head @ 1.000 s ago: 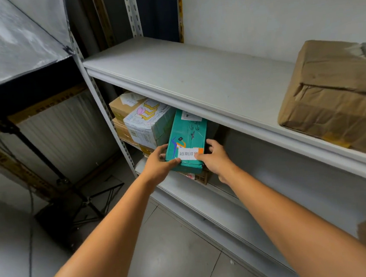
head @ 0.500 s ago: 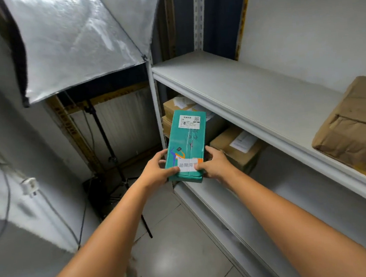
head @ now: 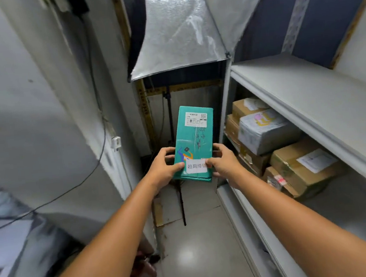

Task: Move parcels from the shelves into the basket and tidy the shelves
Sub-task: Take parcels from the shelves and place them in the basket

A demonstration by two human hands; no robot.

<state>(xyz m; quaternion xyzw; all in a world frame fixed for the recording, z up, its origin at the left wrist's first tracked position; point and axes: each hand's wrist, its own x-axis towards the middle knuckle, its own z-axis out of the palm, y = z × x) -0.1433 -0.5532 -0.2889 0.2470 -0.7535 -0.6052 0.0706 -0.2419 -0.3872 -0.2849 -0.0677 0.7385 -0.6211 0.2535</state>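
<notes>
Teal parcel (head: 194,137) held over glossy floor (head: 200,259); grey shelves (head: 307,95) at right.

both hands (head: 194,168) gripping teal parcel (head: 194,137), off shelves (head: 307,95)

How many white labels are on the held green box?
2: a printed shipping label at the far end of the green box, and a sticker at the near end. Other sides are hidden.
</notes>
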